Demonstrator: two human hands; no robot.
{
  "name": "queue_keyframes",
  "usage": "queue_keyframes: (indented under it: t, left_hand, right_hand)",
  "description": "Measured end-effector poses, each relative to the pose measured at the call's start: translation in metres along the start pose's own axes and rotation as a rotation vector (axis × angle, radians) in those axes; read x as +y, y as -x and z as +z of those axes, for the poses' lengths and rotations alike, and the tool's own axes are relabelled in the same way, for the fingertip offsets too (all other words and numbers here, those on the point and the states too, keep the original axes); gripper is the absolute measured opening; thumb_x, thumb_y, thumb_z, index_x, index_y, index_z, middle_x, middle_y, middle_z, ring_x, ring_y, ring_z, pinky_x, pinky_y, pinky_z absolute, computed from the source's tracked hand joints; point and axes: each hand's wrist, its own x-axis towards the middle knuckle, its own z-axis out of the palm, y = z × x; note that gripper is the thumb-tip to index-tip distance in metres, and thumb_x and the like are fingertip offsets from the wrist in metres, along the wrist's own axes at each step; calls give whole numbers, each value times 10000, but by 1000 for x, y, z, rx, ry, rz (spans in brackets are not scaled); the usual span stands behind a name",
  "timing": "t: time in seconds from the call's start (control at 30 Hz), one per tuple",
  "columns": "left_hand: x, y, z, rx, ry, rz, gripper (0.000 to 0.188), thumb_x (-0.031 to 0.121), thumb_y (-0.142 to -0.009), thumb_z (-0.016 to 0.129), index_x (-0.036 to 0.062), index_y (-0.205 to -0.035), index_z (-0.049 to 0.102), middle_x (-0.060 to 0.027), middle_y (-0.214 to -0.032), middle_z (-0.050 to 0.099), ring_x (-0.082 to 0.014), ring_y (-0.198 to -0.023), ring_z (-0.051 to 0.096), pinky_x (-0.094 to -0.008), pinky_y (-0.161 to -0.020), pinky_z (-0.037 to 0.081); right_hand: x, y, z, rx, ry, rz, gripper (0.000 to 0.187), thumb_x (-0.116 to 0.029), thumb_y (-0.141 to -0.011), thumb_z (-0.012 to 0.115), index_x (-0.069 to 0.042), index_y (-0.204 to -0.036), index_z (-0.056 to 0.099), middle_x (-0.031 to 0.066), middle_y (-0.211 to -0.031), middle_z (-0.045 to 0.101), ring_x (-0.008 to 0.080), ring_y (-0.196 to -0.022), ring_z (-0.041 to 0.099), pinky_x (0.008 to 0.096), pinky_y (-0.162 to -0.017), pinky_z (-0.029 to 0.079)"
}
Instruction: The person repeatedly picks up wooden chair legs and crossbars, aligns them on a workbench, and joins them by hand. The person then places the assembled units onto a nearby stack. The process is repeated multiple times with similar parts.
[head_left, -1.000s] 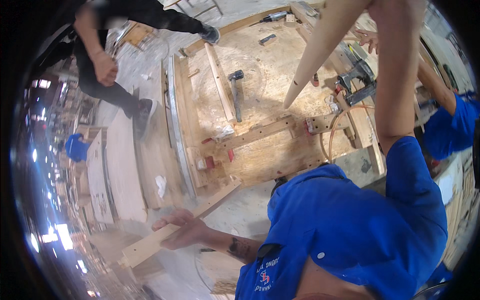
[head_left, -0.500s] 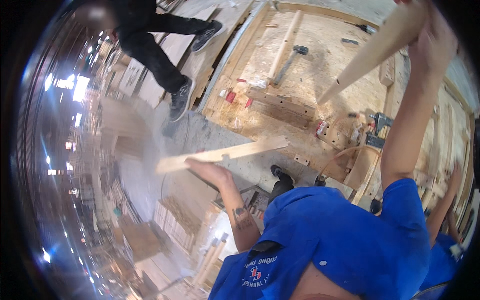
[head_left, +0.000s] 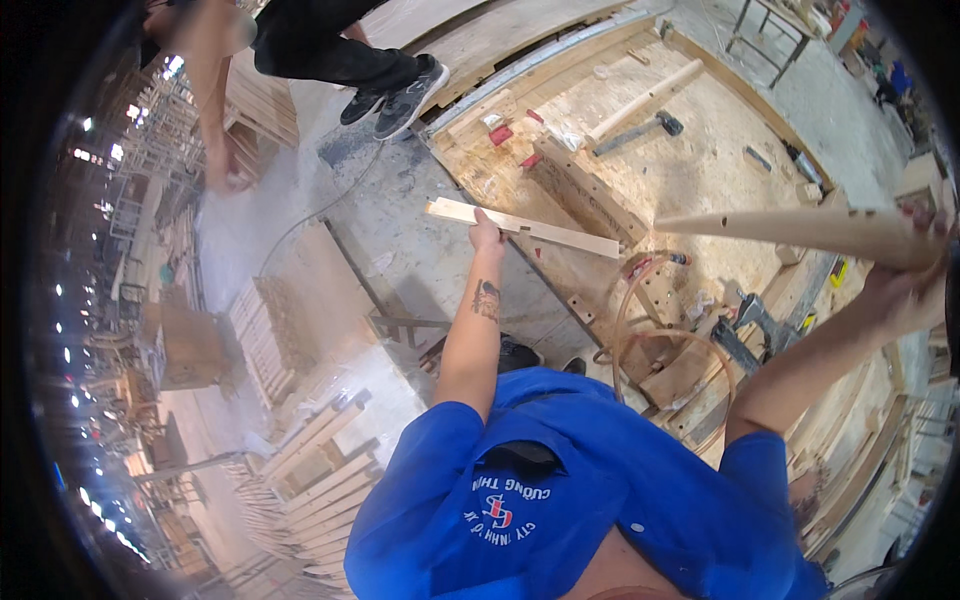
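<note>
In my left hand (head_left: 487,232) is a flat wooden slat (head_left: 565,236) with small notches. The fingers are closed around it near its left end, over the edge of the worktable. My right hand (head_left: 905,287), at the far right, grips the thick end of a tapered wooden leg (head_left: 780,229) with dark holes. The leg's thin end points left over the table, close to the right end of the slat. Beneath the two pieces a drilled wooden block (head_left: 585,195) lies on the plywood tabletop (head_left: 715,170).
A black-headed mallet (head_left: 640,133) and a wooden rail (head_left: 650,97) lie farther back. A nail gun (head_left: 760,328) and a looped air hose (head_left: 622,310) are at the near right. A co-worker's shoes (head_left: 410,98) and reaching hand (head_left: 232,170) show upper left. Stacked slats (head_left: 268,335) stand at left.
My view has turned. The slat in my left hand has moved right, toward the table. My right hand has come down and right, bringing the leg nearly level. The co-worker's arm now reaches down.
</note>
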Motion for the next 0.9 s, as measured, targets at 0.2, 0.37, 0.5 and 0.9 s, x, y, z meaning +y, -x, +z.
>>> queue_keyframes:
  t: [0.2,0.37,0.5,0.9]
  left_hand:
    - [-24,-17,2,-140,48,-27,415,337,-1002,560,-74,-1059,581,-183,-955,666,-298,-775,693,-427,-576,587]
    - [-32,-19,0,-267,-884,186,483,393,-936,606,-82,-1010,656,-264,-848,693,-395,-857,699,-455,-713,550]
    - [-23,-19,-12,-387,-1053,237,464,415,-920,565,-18,-1018,700,-257,-1037,690,-391,-961,683,-472,-814,540]
    - [20,-24,-265,-450,-948,267,361,372,-885,601,51,-1030,677,-194,-973,703,-367,-902,671,-448,-792,529]
  right_hand:
    - [2,67,27,105,10,301,255,-162,-932,661,10,-1080,544,104,-880,599,255,-829,611,414,-789,531]
    - [22,130,31,66,88,409,314,-189,-950,635,-28,-1158,464,93,-840,577,239,-790,591,411,-815,520]
    - [26,144,51,117,198,390,282,-191,-946,630,30,-1103,555,116,-860,612,237,-781,591,396,-781,502]
    - [-1,75,220,-180,-44,104,317,-358,-883,568,-44,-929,583,88,-769,562,217,-715,559,374,-708,470]
